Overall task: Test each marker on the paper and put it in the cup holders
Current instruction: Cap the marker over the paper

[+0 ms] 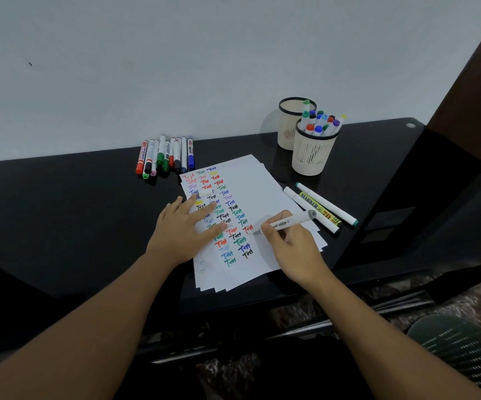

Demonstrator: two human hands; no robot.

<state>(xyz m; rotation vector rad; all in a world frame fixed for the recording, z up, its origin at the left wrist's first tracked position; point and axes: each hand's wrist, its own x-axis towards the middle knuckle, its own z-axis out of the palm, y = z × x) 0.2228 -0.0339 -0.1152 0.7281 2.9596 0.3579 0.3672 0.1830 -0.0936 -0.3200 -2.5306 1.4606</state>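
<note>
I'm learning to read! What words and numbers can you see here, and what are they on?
"Test", written many times in many colours, on the paper.
"MARKER" and "70", on the yellow marker right of the paper.
Print on the marker in the right hand: too small to read.
Labels on the marker row by the wall: too blurred to read.

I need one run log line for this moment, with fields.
step: testing | right hand: holds grey marker, tip on paper | left hand: flat on paper | front cup holder: has markers
</note>
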